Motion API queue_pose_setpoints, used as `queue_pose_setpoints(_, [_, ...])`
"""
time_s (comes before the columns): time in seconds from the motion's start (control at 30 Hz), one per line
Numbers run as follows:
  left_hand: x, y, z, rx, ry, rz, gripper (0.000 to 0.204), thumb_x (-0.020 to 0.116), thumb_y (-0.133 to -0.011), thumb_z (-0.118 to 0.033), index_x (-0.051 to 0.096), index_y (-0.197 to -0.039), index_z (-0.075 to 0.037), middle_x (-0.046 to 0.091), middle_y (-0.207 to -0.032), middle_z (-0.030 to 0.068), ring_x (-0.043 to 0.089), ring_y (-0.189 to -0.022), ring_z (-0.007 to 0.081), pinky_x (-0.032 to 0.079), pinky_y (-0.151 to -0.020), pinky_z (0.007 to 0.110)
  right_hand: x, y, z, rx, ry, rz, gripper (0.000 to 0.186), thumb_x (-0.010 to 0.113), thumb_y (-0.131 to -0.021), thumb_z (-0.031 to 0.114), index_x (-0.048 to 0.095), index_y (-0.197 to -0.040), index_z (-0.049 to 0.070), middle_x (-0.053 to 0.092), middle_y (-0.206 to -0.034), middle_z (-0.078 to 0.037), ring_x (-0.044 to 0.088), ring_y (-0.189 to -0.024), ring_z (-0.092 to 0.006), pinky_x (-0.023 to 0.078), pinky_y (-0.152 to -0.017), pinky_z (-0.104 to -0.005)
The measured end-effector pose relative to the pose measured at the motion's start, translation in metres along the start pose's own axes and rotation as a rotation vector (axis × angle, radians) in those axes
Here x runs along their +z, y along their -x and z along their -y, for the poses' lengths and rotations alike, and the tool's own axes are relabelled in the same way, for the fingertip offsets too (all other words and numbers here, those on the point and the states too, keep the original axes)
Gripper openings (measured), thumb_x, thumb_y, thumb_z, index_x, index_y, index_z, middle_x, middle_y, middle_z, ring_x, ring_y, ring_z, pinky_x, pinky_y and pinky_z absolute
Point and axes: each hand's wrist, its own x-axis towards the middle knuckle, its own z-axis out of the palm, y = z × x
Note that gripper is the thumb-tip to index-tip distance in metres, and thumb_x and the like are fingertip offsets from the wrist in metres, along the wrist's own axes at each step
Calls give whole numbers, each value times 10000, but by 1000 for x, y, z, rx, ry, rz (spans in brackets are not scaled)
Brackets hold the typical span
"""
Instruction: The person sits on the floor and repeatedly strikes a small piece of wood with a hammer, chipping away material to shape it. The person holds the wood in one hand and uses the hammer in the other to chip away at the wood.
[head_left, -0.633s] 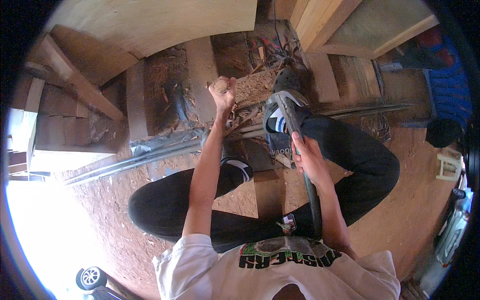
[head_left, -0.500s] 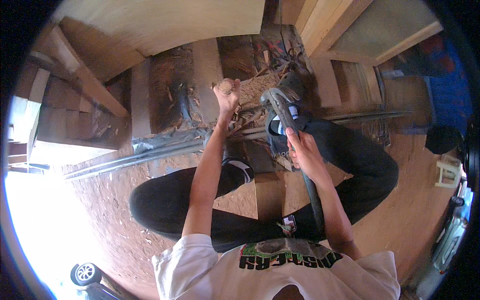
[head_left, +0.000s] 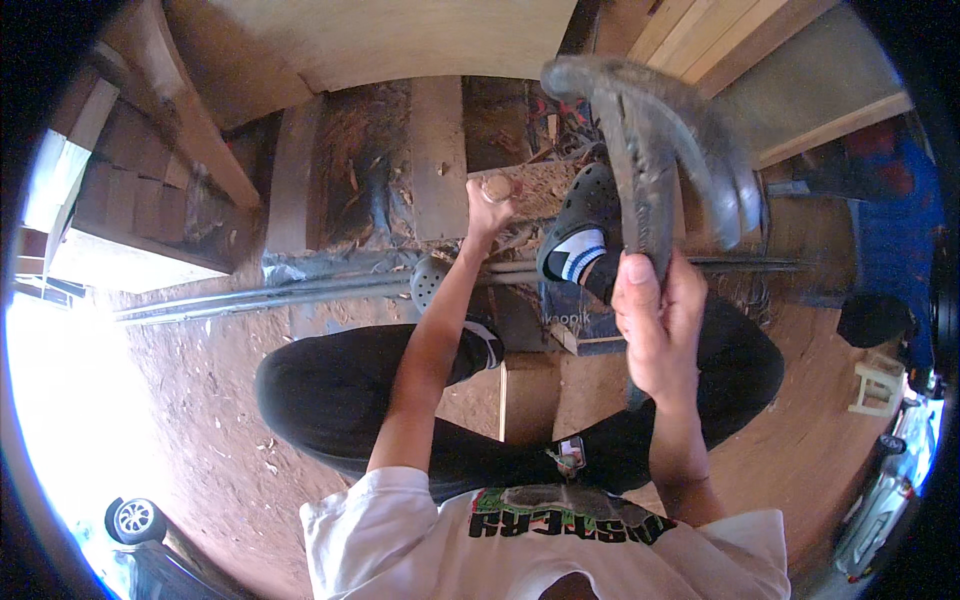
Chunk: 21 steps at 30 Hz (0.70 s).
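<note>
My right hand (head_left: 658, 325) grips the handle of a claw hammer (head_left: 643, 185), raised close to the camera. Its metal head is blurred, with the claw pointing to the right. Ahead and to the left, my left hand (head_left: 485, 220) is closed round an upright handle with a round, tan, wooden-looking end (head_left: 497, 187). What lies below that handle is hidden by the hand. Beside it is a flat wooden piece (head_left: 545, 192) with chips and shavings about it. The hammer is apart from the handle.
My feet, in dark clogs (head_left: 585, 205), stand on either side of the left forearm. A pale panel (head_left: 400, 40) overhangs the far side. Long pipes (head_left: 250, 300) run across the ground. A box (head_left: 585, 335) lies between my legs; a white stool (head_left: 878, 385) stands right.
The hammer has risen from near my right foot toward the camera, and my right hand has come up with it. The left hand and its handle appear slightly further right in the picture.
</note>
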Motion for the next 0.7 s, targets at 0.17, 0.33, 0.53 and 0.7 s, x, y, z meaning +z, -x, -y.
queue_pose_setpoints(0.17, [-1, -3, -7, -11, 70, 177, 82, 682, -692, -47, 639, -745, -2, 666, -726, 43, 609, -662, 117, 499, -618, 316, 41, -50, -86, 79, 734, 158, 457, 526, -964, 397, 562, -850, -44, 537, -616, -163, 542, -588, -194, 439, -580, -370])
queue_pose_setpoints(0.33, [-2, -5, -5, 81, 47, 64, 71, 665, -680, -63, 645, -711, -3, 630, -667, -6, 568, -624, 92, 474, -559, 297, 29, -52, -101, 166, 364, 152, 491, 512, -966, 435, 542, -787, -21, 511, -585, -73, 495, -528, -141, 399, -511, -335])
queue_pose_setpoints(0.53, [-5, -7, -7, -169, -61, -5, 166, 680, -738, -90, 584, -642, 6, 594, -576, 55, 539, -527, 118, 429, -498, 318, 31, -33, -107, -252, 242, -19, 427, 506, -977, 392, 529, -799, 5, 480, -601, -31, 463, -551, -121, 389, -517, -324])
queue_pose_setpoints(0.7, [-18, -11, 3, 177, -270, -38, 128, 683, -782, -113, 597, -725, -37, 611, -663, 59, 573, -612, 129, 451, -578, 345, 31, -56, -144, 246, 331, 171, 502, 492, -957, 508, 473, -729, 61, 423, -564, 11, 392, -481, -101, 336, -456, -315])
